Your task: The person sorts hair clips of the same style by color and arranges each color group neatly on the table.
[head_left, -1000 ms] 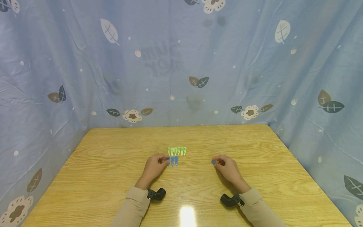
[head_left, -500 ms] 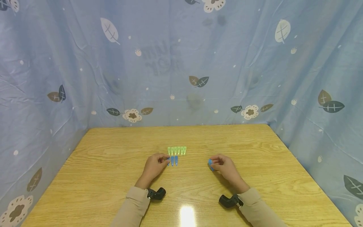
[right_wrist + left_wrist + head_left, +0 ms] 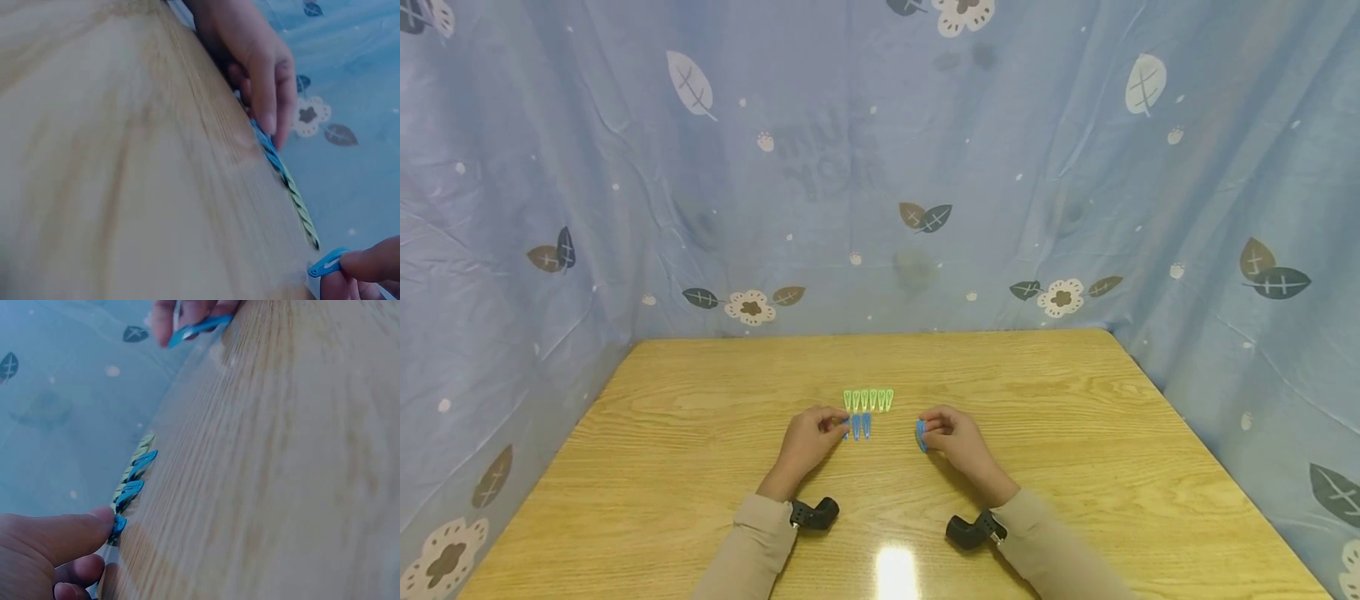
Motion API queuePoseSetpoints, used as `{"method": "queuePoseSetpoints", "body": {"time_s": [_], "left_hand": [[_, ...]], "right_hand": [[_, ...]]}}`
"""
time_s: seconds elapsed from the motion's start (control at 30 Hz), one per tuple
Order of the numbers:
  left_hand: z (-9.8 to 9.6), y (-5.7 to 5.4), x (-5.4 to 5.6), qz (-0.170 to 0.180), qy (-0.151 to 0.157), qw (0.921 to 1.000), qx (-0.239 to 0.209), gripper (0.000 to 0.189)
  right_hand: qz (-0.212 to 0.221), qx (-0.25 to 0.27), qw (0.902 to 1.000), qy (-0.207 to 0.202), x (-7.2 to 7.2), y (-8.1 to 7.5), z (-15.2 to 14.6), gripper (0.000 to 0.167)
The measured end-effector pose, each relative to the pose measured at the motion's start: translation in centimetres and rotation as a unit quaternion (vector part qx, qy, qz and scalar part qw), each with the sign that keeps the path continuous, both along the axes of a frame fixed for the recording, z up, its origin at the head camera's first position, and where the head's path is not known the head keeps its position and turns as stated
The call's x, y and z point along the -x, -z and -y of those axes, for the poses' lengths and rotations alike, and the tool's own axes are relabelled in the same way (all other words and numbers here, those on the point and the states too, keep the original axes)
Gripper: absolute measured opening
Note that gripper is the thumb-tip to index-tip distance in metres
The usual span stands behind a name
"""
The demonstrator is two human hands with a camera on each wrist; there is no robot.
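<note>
On the wooden table lies a row of several yellow-green snap hair clips. Just nearer than it are three blue snap hair clips side by side. My left hand has its thumb and fingertips at the leftmost blue clip, pinching it at the tabletop and covering part of it. To the right of the rows, my right hand pinches another blue snap hair clip between thumb and fingers. That clip points away from the hand, close over the table in the right wrist view.
The wooden table reaches back to a blue patterned curtain, which also hangs along both sides. Black camera mounts sit on both wrists. A bright light reflection shows near the front middle.
My right hand has moved left toward the blue row with its clip, which has turned more upright in the head view. The left hand stays at the leftmost blue clip.
</note>
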State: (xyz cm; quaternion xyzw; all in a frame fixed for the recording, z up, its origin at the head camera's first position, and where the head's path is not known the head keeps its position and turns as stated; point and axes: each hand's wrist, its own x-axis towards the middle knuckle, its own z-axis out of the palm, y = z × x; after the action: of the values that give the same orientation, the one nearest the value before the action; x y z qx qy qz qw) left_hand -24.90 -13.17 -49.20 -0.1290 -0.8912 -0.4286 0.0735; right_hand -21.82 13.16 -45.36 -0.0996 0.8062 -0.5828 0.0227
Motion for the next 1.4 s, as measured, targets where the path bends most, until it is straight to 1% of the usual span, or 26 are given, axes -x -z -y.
{"method": "queuePoseSetpoints", "body": {"time_s": [0.1,0.17,0.3,0.4,0.5,0.63,0.73,0.93,1.1,1.27,1.4], "left_hand": [[-0.1,0.1,0.0,-0.001,0.001,1.0000,0.001,0.016],[-0.1,0.1,0.0,-0.002,0.000,1.0000,0.002,0.016],[0.0,0.0,0.1,-0.007,0.000,1.0000,-0.001,0.016],[0.0,0.0,0.0,-0.009,-0.001,1.0000,-0.001,0.016],[0.0,0.0,0.1,-0.004,-0.005,1.0000,-0.003,0.016],[0.0,0.2,0.2,0.002,-0.006,1.0000,-0.004,0.016],[0.0,0.3,0.1,0.002,-0.004,1.0000,-0.003,0.017],[0.1,0.1,0.1,-0.007,-0.004,1.0000,0.005,0.017],[0.1,0.1,0.1,-0.008,-0.003,1.0000,0.003,0.016],[0.0,0.1,0.0,-0.010,0.000,0.9999,0.003,0.016],[0.0,-0.1,-0.2,-0.013,0.000,0.9999,0.001,0.016]], "right_hand": [[-0.007,-0.009,0.9999,0.010,-0.2,-0.9,1.4,0.024],[-0.015,-0.006,0.9997,0.017,0.0,-0.8,2.1,0.023],[-0.023,0.007,0.9994,0.027,1.6,1.2,3.1,0.022],[-0.025,0.012,0.9993,0.027,2.8,2.7,3.9,0.023],[-0.033,0.015,0.9991,0.020,3.2,3.1,4.7,0.023],[-0.038,0.012,0.9990,0.020,3.3,3.2,5.7,0.022],[-0.037,0.003,0.9989,0.027,3.4,3.1,6.2,0.021],[-0.031,-0.017,0.9986,0.038,3.5,2.9,6.6,0.020],[-0.032,-0.049,0.9971,0.048,3.4,2.8,6.9,0.019],[-0.050,-0.094,0.9924,0.062,3.2,2.4,7.3,0.017],[-0.058,-0.111,0.9899,0.067,3.0,2.2,7.6,0.016]]}}
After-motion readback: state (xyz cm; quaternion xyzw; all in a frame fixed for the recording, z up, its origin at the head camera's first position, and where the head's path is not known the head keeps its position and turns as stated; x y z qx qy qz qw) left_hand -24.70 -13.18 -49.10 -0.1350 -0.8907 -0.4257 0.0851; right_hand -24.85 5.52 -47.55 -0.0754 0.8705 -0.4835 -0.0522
